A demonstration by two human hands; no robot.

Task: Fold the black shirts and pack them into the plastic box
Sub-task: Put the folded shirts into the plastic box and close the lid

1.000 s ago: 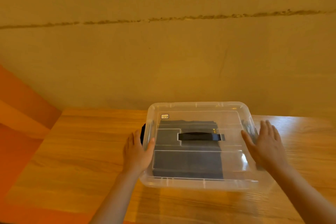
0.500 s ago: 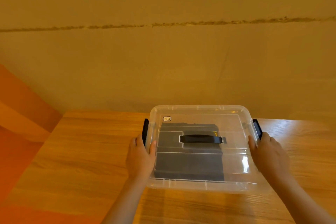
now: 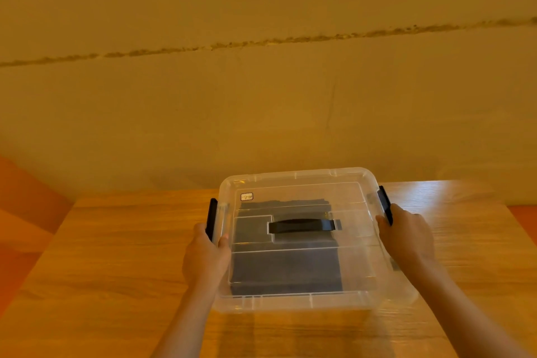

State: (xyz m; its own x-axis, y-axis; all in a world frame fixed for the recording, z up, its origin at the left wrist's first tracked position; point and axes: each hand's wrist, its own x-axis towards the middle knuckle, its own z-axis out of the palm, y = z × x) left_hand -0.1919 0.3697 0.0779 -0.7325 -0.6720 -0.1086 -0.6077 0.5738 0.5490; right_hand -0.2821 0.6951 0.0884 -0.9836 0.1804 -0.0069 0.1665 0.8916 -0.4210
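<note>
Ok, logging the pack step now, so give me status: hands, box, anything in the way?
Left hand grips left black latch; right hand on right black latch. Plastic box lidded, folded black shirts inside. Nothing in the way on the table.

Count: one clear plastic box (image 3: 374, 276) with lid; one black lid handle (image 3: 302, 225); two black side latches (image 3: 211, 219); one folded black shirt stack (image 3: 286, 270); one wooden table (image 3: 110, 256); two bare hands (image 3: 205, 259).

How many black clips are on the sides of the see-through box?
2. One black clip is on the box's left side by the left hand; the other black clip is on its right side by the right hand.
</note>
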